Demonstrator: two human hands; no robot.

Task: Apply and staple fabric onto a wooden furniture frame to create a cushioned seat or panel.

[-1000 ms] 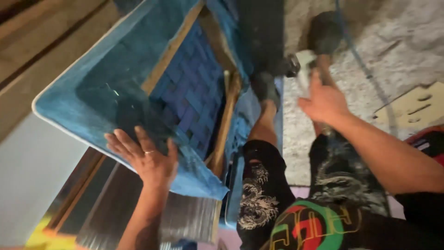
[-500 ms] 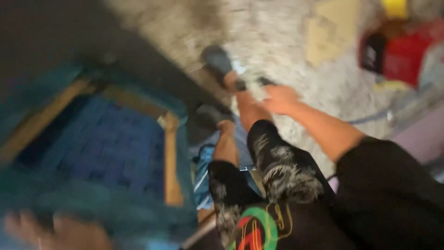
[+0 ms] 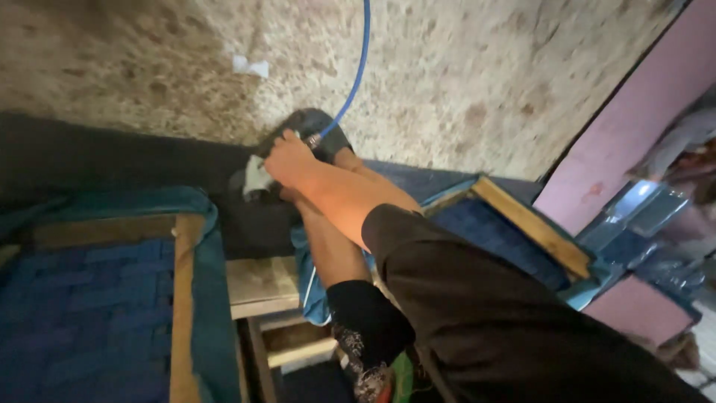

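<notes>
One hand only showed once your view swung off the blue-webbed wooden frame (image 3: 97,298): your right hand (image 3: 292,160) had reached down, fingers closed round the grey tool with the blue hose (image 3: 361,67) beside your foot on the speckled floor (image 3: 462,82).

- Floor (image 3: 462,82): beige, mottled with brown specks and darker stains.
- Hose (image 3: 356,75): bright blue.
- Tool (image 3: 257,179): pale grey-white body, dark grey head.
- Frames (image 3: 183,313): tan wood, wrapped in teal-blue film.
- Webbing (image 3: 82,313): dark blue, woven in a checked pattern.
- Sleeve (image 3: 507,313): black.
- Shorts (image 3: 365,328): black, with a white, green and red print.
- Wall (image 3: 626,119): pink.
</notes>
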